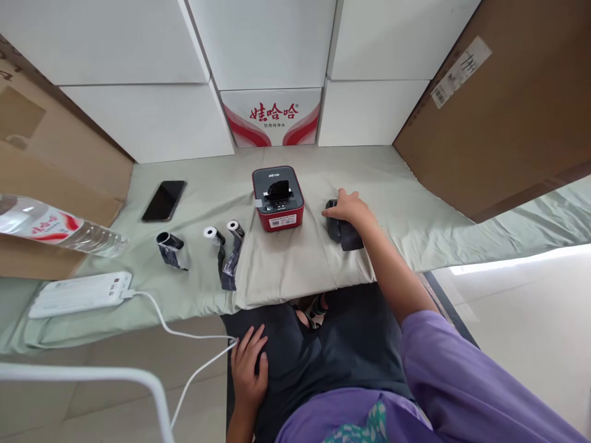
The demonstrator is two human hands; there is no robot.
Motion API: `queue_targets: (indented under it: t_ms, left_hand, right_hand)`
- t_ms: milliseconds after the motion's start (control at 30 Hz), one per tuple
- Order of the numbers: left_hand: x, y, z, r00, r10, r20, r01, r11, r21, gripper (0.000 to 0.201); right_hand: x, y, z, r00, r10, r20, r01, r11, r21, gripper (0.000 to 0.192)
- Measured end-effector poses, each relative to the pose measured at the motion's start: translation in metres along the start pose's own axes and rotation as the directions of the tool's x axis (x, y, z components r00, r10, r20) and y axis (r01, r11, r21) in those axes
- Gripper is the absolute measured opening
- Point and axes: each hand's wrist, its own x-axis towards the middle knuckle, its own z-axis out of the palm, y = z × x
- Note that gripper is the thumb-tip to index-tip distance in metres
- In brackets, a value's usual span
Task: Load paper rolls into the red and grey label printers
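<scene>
The right hand (351,208) is resting, fingers part-bent, over a black object (345,234) lying right of the red device (276,206) on the table (286,264); its grip is hidden. The seemingly empty left hand (250,369), loosely spread, could usefully be steadying the object.

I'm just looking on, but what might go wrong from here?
The cable droops from the power bank past the table's edge to the left hand; a tug might drag the power bank off.

The dark item under the right hand lies near the front edge, so a slip might knock it down.
</scene>
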Motion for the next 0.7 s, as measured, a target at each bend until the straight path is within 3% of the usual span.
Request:
queue_targets:
  t_ms: [167,433,600,700]
  left_hand:
    - [0.0,0.002,-0.001,1.0,-0.008,0.017,0.009,1.0,-0.018,0.027]
    - [0.021,0.017,-0.005,0.999,0.022,0.047,-0.02,1.0,-0.023,0.03]
    - [0.053,0.037,-0.007,0.991,0.133,0.02,-0.132,0.99,-0.055,0.027]
    - [0.09,0.053,-0.006,0.978,0.21,-0.011,-0.209,0.971,-0.118,0.029]
  right_hand:
    - [0.005,0.001,0.006,1.0,0.0,-0.03,0.0,1.0,0.009,0.123]
    - [0.017,0.0,0.011,0.994,-0.043,-0.097,0.044,0.999,0.005,0.128]
    - [0.006,0.006,0.013,0.98,-0.117,-0.163,0.127,0.991,0.05,0.127]
    - [-0.001,0.019,0.016,0.963,-0.134,-0.234,0.167,0.977,0.13,0.126]
